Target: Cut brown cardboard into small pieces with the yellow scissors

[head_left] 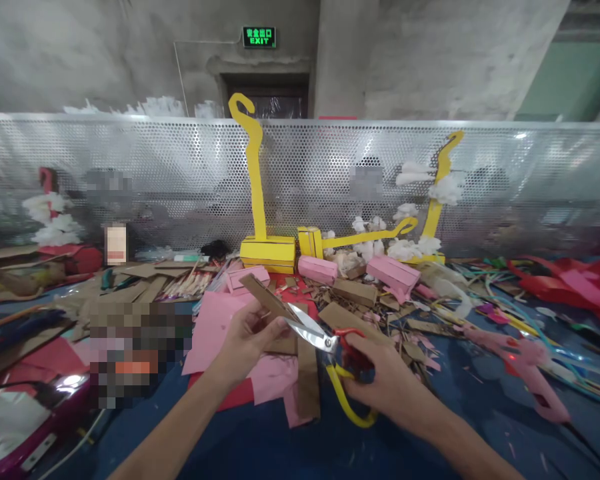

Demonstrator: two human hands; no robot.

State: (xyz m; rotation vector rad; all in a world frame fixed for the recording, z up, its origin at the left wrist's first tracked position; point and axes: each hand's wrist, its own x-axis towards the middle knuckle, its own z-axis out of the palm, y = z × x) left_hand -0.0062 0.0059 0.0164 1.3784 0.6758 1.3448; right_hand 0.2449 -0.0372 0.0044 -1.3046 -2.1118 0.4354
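Observation:
My left hand (pixel 247 343) pinches a narrow strip of brown cardboard (pixel 261 293) that slants up to the left. Scissors (pixel 316 331) with one red and one yellow handle are gripped in my right hand (pixel 380 373). Their blades meet the cardboard strip just beyond my left fingertips, and I cannot tell whether they cut into it. Under my hands lie pink paper sheets (pixel 211 327) and a longer piece of cardboard (pixel 309 380). Another cardboard piece (pixel 350 320) lies behind the scissors.
Yellow hooked stands (pixel 267 253) and small pink boxes (pixel 317 269) line the back, before a perforated metal panel (pixel 310 180). A pink glue gun (pixel 527 373) lies at the right with its cord. Cardboard scraps (pixel 375 293) litter the middle. A purple power strip (pixel 45 433) sits front left.

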